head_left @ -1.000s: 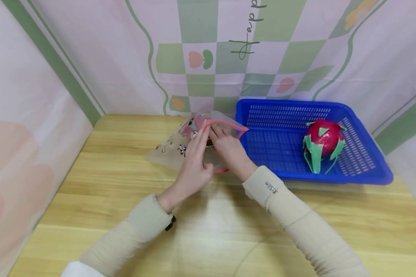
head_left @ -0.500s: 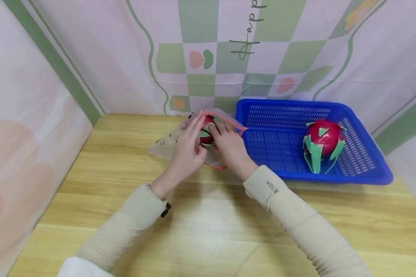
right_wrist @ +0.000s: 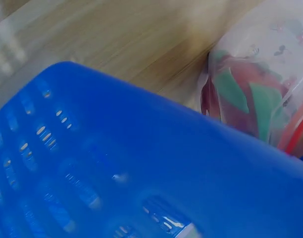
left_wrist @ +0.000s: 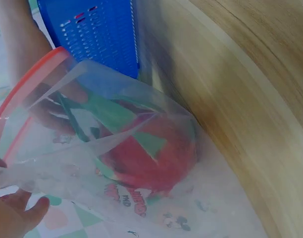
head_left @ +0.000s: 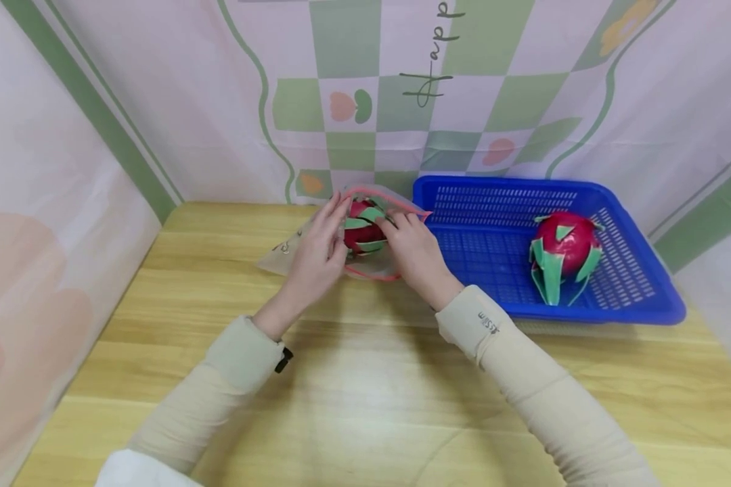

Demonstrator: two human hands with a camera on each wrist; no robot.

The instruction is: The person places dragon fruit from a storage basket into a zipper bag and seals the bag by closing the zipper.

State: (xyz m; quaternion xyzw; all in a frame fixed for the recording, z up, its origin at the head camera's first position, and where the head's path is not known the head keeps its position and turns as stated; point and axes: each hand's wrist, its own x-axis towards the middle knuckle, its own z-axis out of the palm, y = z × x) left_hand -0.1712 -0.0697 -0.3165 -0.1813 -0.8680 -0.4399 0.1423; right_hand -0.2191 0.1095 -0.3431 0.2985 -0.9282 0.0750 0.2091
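A translucent zip bag point(head_left: 280, 259) with a pink-red zip edge and small cartoon prints lies at the table's back. Inside its mouth sits a red dragon fruit point(head_left: 363, 235) with green leaf flaps. My left hand point(head_left: 317, 249) holds the bag's rim on the left; in the left wrist view its thumb point(left_wrist: 38, 210) lies against the plastic. From the right, my right hand point(head_left: 415, 253) reaches into the mouth and grips the fruit by its green leaves, with fingers point(left_wrist: 75, 93) seen through the film. The right wrist view shows the bagged fruit point(right_wrist: 233, 94) beyond a blue rim.
A blue slotted basket point(head_left: 481, 260) stands right of the bag, close by my right hand. Another dragon fruit point(head_left: 569, 245) rests at its right end. Patterned cloth point(head_left: 219, 135) hangs behind the wooden table point(head_left: 353, 406).
My left hand has drawn left and slightly back toward me. The bag's mouth has spread wider, and the dragon fruit inside shows much more than before. The right hand has shifted slightly right.
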